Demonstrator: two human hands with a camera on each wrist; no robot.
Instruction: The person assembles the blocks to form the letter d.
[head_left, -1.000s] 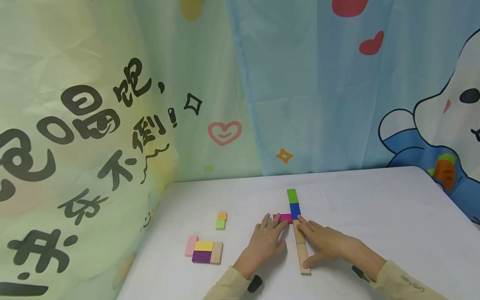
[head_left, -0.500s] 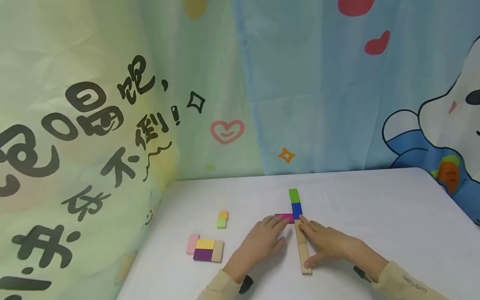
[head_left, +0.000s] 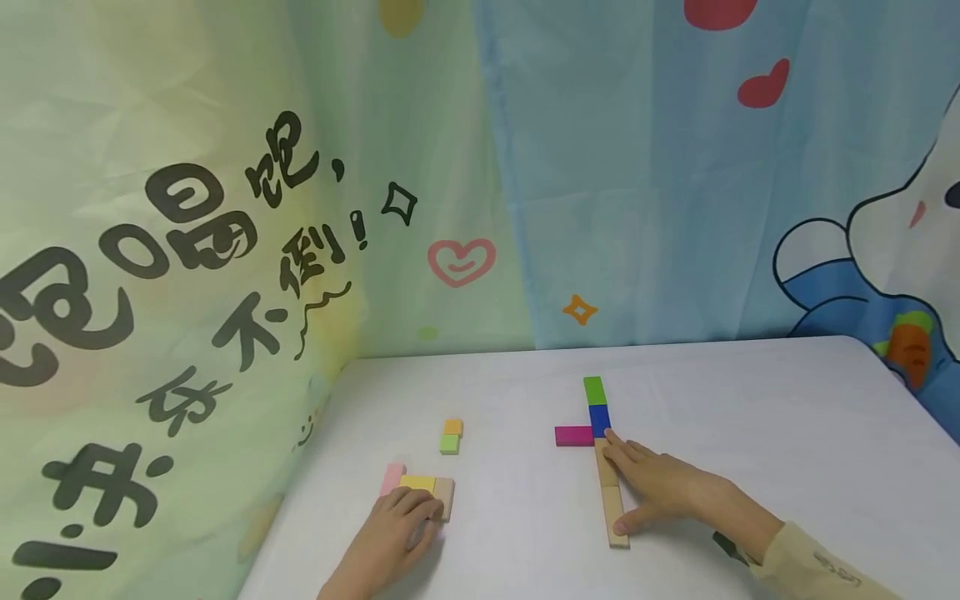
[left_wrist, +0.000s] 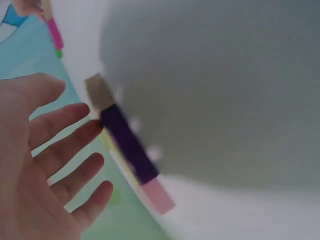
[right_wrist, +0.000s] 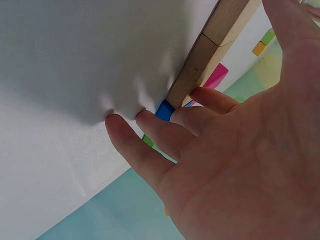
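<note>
My left hand (head_left: 393, 529) is over a cluster of blocks at the left, fingers spread and slightly bent, nothing gripped. The cluster has a pink block (head_left: 392, 479), a yellow block (head_left: 417, 482), a plain wooden block (head_left: 444, 498) and a purple block (left_wrist: 129, 145), which the hand hides in the head view. My right hand (head_left: 663, 483) lies along a row of two plain wooden blocks (head_left: 607, 462), fingertips near the upper one and thumb touching the lower. Beyond them the row continues with a blue block (head_left: 599, 421) and a green block (head_left: 595, 391). A magenta block (head_left: 573, 436) juts left beside the blue one.
A small orange block (head_left: 453, 427) and a light green block (head_left: 449, 444) touch each other between the cluster and the row. The white table (head_left: 750, 400) ends at a printed curtain (head_left: 600, 167) behind and on the left.
My left hand has left the magenta block and moved left and nearer, over the cluster. My right hand stays by the wooden blocks. The head view has shifted slightly.
</note>
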